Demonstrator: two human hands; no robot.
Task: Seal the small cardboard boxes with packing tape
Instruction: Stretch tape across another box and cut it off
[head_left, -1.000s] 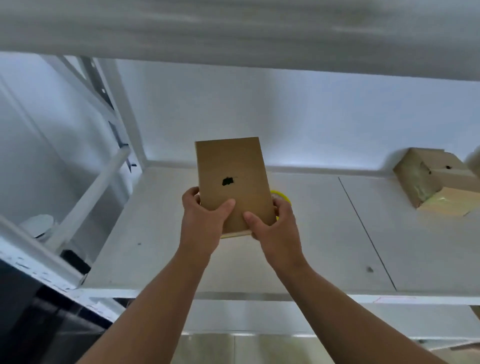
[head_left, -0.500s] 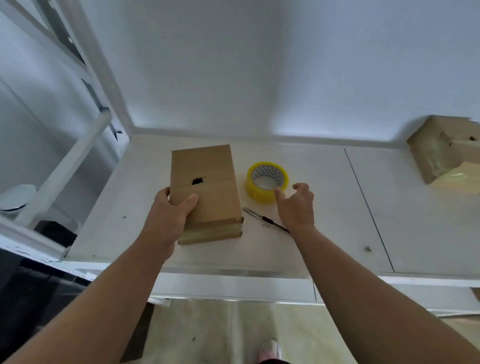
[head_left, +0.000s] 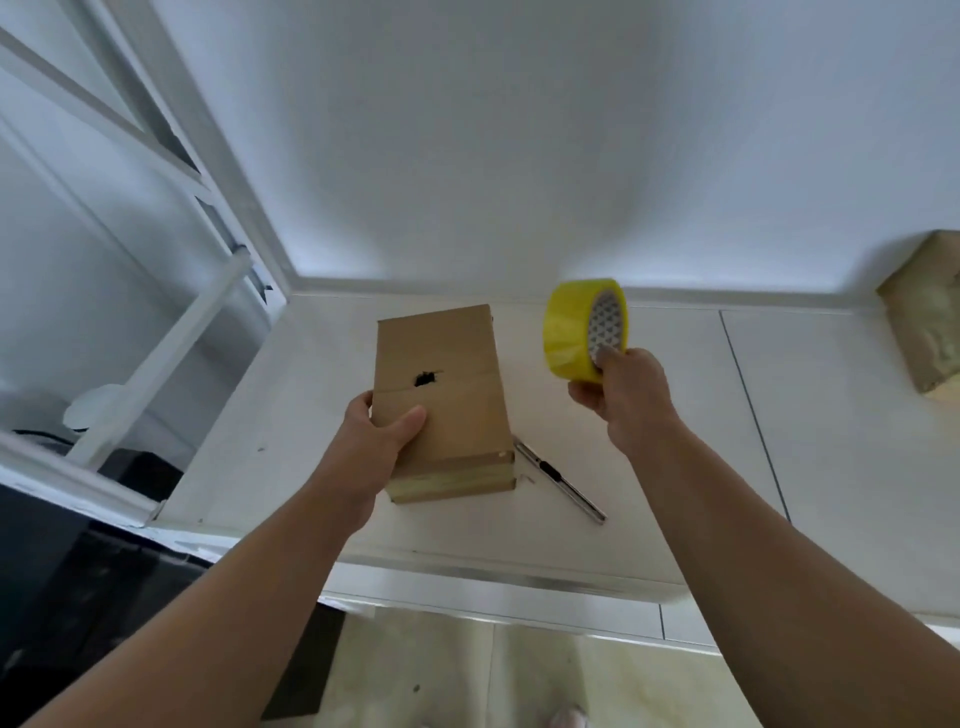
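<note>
White worktop (head_left: 675, 457) is the biggest thing before me. On it, left of middle, the cardboard box (head_left: 447, 415) lies flat, long side pointing away, a seam crossing its top; a second box (head_left: 922, 332) sits well apart at the far right. My left hand (head_left: 382, 441) grips the box's near-left corner, thumb on top and fingers curled round the side. My right hand (head_left: 626, 400) pinches the lower rim of the yellow tape roll (head_left: 566, 338), thumb against the core, holding it on edge in the air to the right of the box and clear of it. A utility knife (head_left: 563, 486) lies just beside the box's near-right corner.

The step, as I judge it, is finding the tape's free end. I would hold the box down, turn the roll until the end shows, peel a short tab, then start it past the box's edge so the strip runs square along the seam.

I cannot make out the free end; the left fingers are hidden behind the box's side; the second box is cut by the frame; whether the knife's blade is out is too small to tell; the pale band on the box's near end may be tape, but I cannot be sure.
</note>
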